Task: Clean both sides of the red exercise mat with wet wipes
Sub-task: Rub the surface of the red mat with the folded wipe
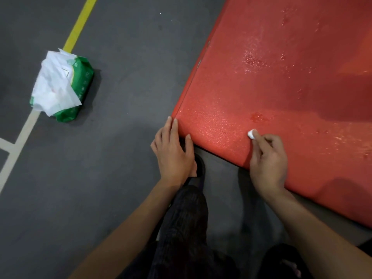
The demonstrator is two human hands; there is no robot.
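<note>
The red exercise mat (281, 87) lies on the dark floor and fills the right of the view, with wet patches shining on its surface. My left hand (173, 152) rests with straight fingers at the mat's near left corner, thumb on its front edge. My right hand (267, 160) is over the mat's front edge and pinches a small white wad of wet wipe (251, 134) against the mat. A green wet wipe pack (64, 85) lies on the floor at the left, with white wipes spilling from its top.
A yellow line (80, 23) and pale lines (22, 137) are painted on the grey floor at the left. My dark-trousered legs and a dark shoe (199, 168) are between my arms, just before the mat's edge.
</note>
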